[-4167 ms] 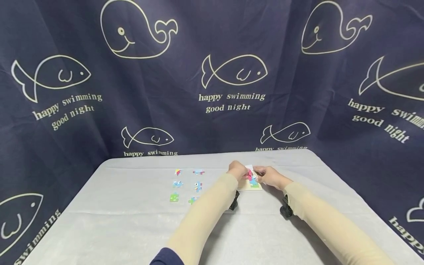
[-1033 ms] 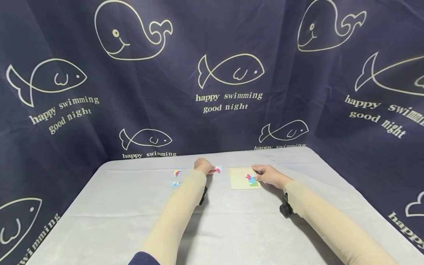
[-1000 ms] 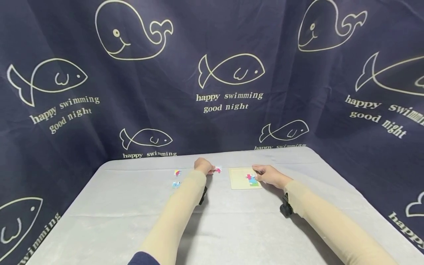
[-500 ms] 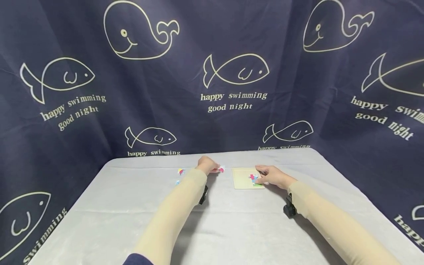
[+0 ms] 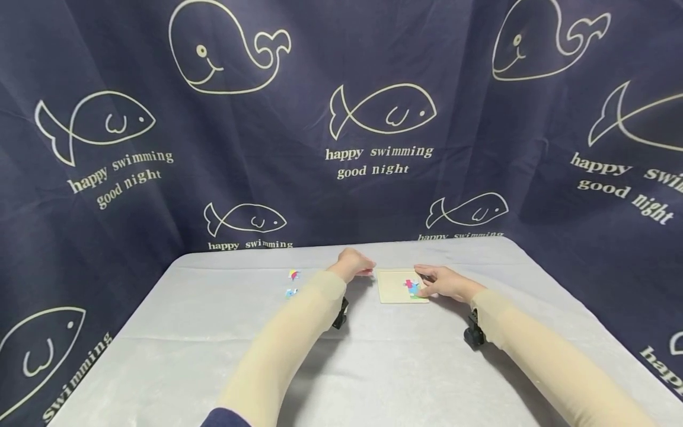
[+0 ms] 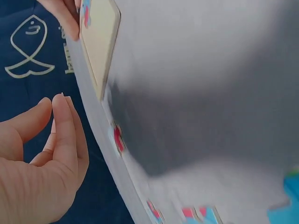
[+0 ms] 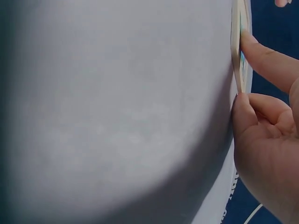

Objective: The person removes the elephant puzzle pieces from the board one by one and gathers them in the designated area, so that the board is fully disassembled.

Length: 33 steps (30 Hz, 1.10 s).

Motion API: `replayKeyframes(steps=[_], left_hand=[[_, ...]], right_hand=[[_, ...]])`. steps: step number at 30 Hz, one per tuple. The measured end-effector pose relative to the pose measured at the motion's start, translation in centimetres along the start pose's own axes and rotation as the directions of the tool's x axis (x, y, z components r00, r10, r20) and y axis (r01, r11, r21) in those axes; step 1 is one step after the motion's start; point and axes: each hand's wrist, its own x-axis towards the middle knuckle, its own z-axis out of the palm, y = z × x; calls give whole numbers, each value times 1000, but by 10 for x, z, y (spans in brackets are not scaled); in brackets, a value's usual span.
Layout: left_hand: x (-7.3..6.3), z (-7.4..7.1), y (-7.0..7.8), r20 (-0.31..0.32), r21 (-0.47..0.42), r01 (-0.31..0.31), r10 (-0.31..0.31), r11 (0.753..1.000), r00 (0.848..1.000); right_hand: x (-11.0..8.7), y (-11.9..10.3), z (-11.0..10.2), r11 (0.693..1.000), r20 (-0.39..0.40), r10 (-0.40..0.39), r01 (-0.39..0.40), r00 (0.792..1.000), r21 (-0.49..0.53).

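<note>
My left hand hovers left of a pale wooden puzzle board. In the left wrist view its thumb and index fingertips come close together, with nothing visible between them. A small red-and-white jigsaw piece lies on the table near that hand, mostly covered in the head view. My right hand grips the board's right side. One digit presses on the joined pink, blue and green pieces there, and other fingers sit at the board's edge. The rest of the board's face is bare.
Farther left on the grey-white cloth-covered table lie a yellow-and-red piece and a blue piece. My left sleeve hides other pieces, some of which show in the left wrist view. A dark blue printed curtain hangs behind.
From beside the board, my left hand went left to the loose pieces, then came back right over the red-and-white piece. My right hand stays on the board, its thumb lower over the joined pieces.
</note>
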Motion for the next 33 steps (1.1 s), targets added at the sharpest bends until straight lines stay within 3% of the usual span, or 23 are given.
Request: replayKeyframes(steps=[9, 16, 19, 24, 33], left_hand=[[-17, 29, 6, 80, 21, -46, 44, 999, 996], [-20, 48, 5, 109, 120, -78, 65, 990, 992], [-24, 54, 2, 101, 161, -105, 89, 981, 991], [-28, 68, -4, 70, 188, -93, 82, 978, 994], [-27, 83, -2, 12, 259, -86, 86, 962, 996]], right_hand=[[2, 3, -3, 1000, 10, -10, 10, 1000, -20], [3, 5, -4, 999, 20, -31, 32, 999, -43], [2, 6, -2, 999, 34, -38, 39, 999, -21], [0, 7, 0, 999, 44, -36, 35, 998, 20], [1, 4, -2, 999, 44, -37, 37, 998, -4]])
